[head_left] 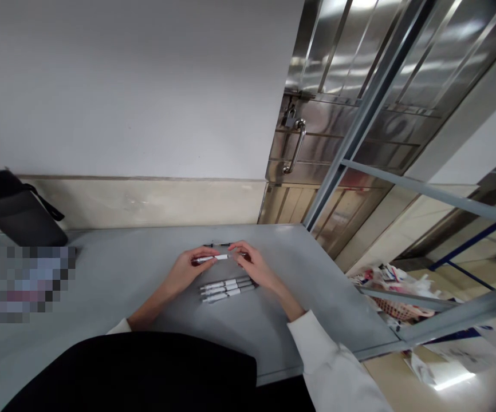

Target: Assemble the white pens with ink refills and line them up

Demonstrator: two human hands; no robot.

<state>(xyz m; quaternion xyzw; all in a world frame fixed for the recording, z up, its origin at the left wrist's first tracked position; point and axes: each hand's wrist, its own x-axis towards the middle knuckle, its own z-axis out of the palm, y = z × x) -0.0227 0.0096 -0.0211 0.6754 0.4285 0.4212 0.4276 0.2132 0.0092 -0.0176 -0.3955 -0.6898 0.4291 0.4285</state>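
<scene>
Between the fingertips of my left hand [187, 270] is a white pen [221, 257], held roughly level above the table. My right hand [257, 268] is beside the pen's right end, its thumb and fingers drawn together. Something small and dark shows at those right fingertips, too little of it to name. Several white and grey pens [226, 289] lie side by side on the table just below my hands, their right ends near my right wrist. Behind my fingers lies a thin, dark and clear pen-like piece [217, 245], partly covered by them.
The grey table [136, 257] meets a wall at the back. A black case with a strap [20, 206] stands at the back left, near a blurred-out item [28, 286]. Metal frame bars [342, 154] rise at the right. Beyond them sits a pink basket with plastic bags [396, 303].
</scene>
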